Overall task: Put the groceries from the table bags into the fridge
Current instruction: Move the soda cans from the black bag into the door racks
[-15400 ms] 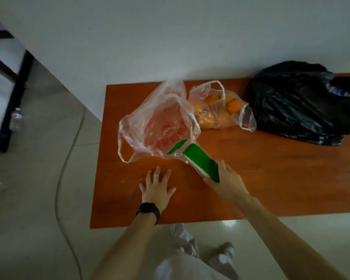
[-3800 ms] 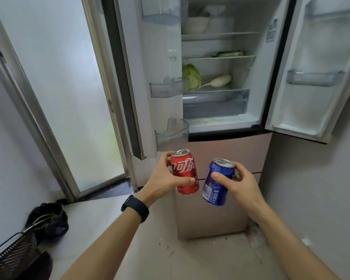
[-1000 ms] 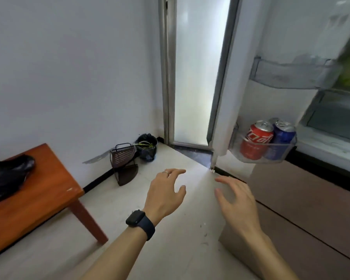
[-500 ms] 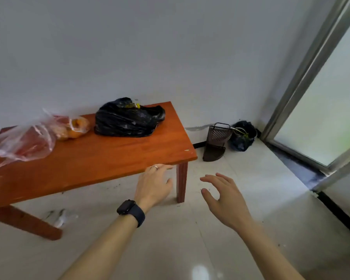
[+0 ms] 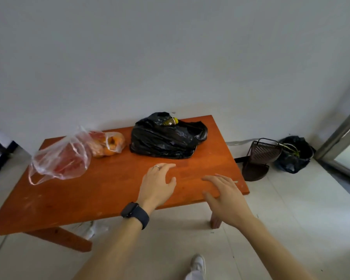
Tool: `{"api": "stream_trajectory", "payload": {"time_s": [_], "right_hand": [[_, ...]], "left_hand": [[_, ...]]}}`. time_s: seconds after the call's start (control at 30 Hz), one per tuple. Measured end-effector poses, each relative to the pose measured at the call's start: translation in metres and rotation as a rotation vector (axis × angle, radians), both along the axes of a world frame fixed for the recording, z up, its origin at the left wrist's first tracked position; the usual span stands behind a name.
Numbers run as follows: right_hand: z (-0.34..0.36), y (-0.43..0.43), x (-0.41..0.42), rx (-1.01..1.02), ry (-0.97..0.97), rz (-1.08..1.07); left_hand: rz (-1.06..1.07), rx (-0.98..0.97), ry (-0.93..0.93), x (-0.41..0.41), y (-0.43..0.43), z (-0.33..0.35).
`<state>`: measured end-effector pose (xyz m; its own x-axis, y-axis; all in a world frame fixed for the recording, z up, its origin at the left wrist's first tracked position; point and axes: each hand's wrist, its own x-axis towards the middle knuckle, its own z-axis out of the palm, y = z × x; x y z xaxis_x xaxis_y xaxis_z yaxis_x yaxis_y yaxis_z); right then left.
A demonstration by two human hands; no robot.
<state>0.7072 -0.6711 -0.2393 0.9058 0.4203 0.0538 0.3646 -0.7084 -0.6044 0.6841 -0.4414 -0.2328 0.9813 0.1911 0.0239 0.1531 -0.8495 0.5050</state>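
We are recording the left hand (image 5: 158, 184), palm down, fingers loosely spread and holding nothing, over the near right part of the orange-brown wooden table (image 5: 109, 197). A dark wristwatch (image 5: 135, 215) is sitting on its wrist and a thin ring (image 5: 156, 167) on one finger. The right hand (image 5: 224, 197) is reaching at 1 o'clock above the table's right corner, fingers likewise spread and empty. We cannot tell whether either palm is touching the wood.

The table is standing against a white wall (image 5: 170, 57) on a pale tiled floor (image 5: 291, 219).

At 12 o'clock the crumpled black plastic bag (image 5: 166, 138) is lying with a yellow-green rounded item (image 5: 171, 121) showing at its mouth. At 10 o'clock the clear plastic bag of oranges (image 5: 109, 145) is touching the clear red-printed plastic bag (image 5: 61, 160). At 2 o'clock, on the floor, a dark slatted dustpan (image 5: 261, 156) is leaning beside another black bag (image 5: 293, 156).
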Motion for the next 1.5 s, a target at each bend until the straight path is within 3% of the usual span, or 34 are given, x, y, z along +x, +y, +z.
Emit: {"api": "stream_trajectory", "payload": {"time_s": [0.3,0.5,0.83,1.07,1.2,1.4,1.5], "right_hand": [[-0.008,0.063,0.156,0.039,0.069,-0.018],[-0.024,0.108,0.245,-0.004,0.183,-0.062],[-0.094,0.192,0.373,-0.183,0.367,-0.119],[-0.128,0.214,0.372,-0.264,0.493,-0.105],[-0.147,0.210,0.352,-0.235,0.519,-0.120],[-0.166,0.204,0.337,-0.178,0.558,-0.205],[-0.170,0.211,0.347,-0.170,0.602,-0.274]], "left_hand": [[-0.050,0.062,0.016,0.149,0.069,0.006],[-0.177,0.219,0.013,0.239,0.111,-0.007],[-0.571,0.551,0.216,0.396,0.156,-0.089],[-0.540,0.644,0.346,0.402,0.202,-0.114],[-0.419,0.543,0.507,0.384,0.228,-0.131],[-0.263,0.407,0.478,0.359,0.248,-0.137],[-0.342,0.596,0.430,0.357,0.240,-0.136]]}}
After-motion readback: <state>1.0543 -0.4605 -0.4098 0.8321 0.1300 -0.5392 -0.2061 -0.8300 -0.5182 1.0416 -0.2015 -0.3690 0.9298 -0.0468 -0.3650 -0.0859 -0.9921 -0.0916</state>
